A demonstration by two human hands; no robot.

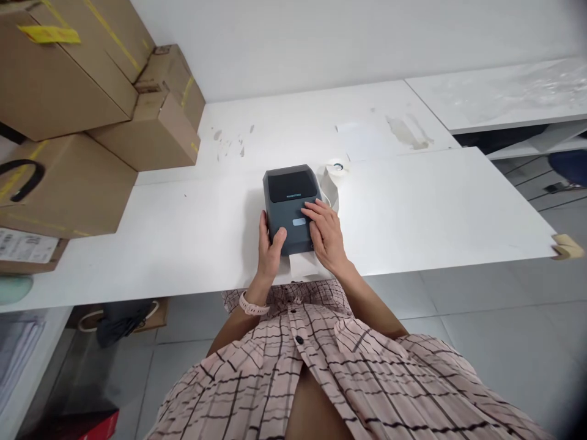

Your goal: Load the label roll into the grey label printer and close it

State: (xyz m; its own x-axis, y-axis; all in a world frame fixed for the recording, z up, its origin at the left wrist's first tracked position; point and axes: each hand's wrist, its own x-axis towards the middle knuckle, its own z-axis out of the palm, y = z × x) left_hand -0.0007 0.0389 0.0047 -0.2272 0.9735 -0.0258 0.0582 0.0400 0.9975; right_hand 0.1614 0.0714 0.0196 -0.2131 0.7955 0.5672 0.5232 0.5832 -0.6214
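A dark grey label printer with a black glossy window and a small light panel stands on the white table in front of me. My left hand grips its left side, thumb over the front top edge and fingers along the side. On the right part of its top lies my right hand, fingers stretched out and touching the cover. Behind the printer's right side is a roll of white labels, with a strip running down toward the printer. White paper shows at the printer's front, partly hidden by the right hand.
Several cardboard boxes are stacked at the left of the table. Worn patches and glue marks show near the wall. A wooden piece juts from the right corner. Below on the left are a dark bag and a red box.
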